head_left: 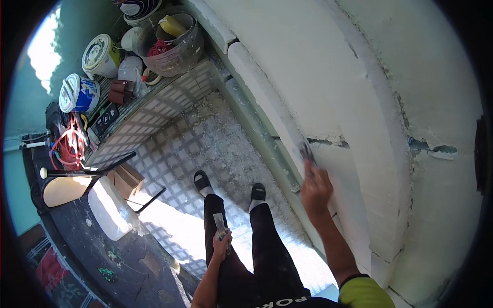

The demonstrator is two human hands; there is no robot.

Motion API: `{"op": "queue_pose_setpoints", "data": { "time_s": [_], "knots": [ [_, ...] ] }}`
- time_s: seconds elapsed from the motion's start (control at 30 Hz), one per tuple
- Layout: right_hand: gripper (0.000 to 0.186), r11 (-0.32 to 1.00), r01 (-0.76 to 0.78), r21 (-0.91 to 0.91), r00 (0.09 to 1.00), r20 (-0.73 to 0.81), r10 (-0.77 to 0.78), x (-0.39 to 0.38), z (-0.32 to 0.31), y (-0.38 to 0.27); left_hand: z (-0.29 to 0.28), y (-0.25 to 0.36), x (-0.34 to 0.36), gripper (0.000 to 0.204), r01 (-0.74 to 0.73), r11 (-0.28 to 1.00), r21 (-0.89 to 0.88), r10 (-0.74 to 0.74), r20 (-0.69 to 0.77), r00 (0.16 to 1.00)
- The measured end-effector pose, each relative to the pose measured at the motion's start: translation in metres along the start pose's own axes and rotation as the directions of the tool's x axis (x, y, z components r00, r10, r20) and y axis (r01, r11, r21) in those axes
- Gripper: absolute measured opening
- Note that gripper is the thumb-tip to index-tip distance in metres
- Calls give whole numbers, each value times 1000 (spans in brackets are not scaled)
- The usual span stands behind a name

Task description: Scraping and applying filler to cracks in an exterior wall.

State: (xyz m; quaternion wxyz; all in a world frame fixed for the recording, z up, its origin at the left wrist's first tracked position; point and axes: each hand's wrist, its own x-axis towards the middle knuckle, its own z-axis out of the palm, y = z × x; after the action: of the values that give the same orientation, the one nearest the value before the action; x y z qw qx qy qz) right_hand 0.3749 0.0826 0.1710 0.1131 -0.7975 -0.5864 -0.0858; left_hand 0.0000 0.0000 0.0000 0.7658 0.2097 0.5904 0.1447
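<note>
Right hand point(316, 187) clamped on a putty knife point(306, 152) pressed to the cracked white plaster wall point(359, 92) beside a horizontal gap point(328, 141); left hand point(222, 245) grips a 2nd narrow scraper point(219, 222) by the thigh; best kept flat, steady pressure; chalky wall, checkered tile floor point(169, 154).

The person wears black trousers point(267, 256) flecked with pale dust, white socks point(206, 191) and black open sandals point(202, 180). A yellow-green short sleeve point(365, 293) with a dark hem covers the right upper arm; both forearms are bare.
</note>
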Motion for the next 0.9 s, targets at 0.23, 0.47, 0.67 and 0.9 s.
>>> {"op": "queue_pose_setpoints", "data": {
  "time_s": [0.23, 0.47, 0.67, 0.9],
  "knots": [
    [41, 997, 72, -13, 997, 13, -72, -48, -27, 23, 3, 18, 3, 20, -11, 999, -53, 11, 1, 1000],
    [49, 993, 109, -39, 972, -205, -115, 103, 52, -17, -1, 25, 12, 20, -23, 997, -70, 22, -17, 1000],
    [40, 997, 68, -49, 973, -218, -77, 182, 74, -42, -6, 34, 15, 20, -10, 998, -64, 11, 17, 1000],
    [50, 996, 84, -43, 977, -193, -90, 116, 58, -27, -18, 40, 11, 20, -10, 994, -107, 7, -29, 1000]
  ]
}}
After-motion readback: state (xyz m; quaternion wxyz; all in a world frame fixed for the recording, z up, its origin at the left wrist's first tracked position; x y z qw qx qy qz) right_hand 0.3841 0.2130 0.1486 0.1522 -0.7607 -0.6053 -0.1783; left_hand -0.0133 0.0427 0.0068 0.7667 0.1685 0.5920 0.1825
